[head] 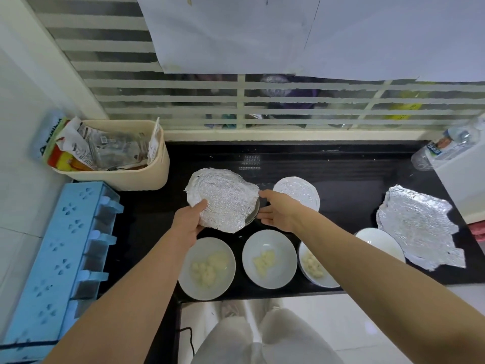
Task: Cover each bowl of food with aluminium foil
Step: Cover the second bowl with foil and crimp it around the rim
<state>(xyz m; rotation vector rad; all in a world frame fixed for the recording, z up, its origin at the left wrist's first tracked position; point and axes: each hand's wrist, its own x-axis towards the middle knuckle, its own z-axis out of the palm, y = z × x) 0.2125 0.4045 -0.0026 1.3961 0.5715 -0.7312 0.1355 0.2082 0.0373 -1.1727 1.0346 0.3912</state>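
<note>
Two hands meet at a foil sheet [223, 198] draped over a bowl [253, 215] on the black counter [341, 179]. The left hand [187, 224] grips its near edge with curled fingers; the right hand [278, 212], fingers spread, hovers just beside.

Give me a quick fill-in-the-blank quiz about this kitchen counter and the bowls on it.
1. The left hand grips the foil while the right hand is ____.
2. Food shows in ____ uncovered bowls.
3. The loose foil sheet lies on the counter at its ____ side.
Missing words: open; three; right.
</note>
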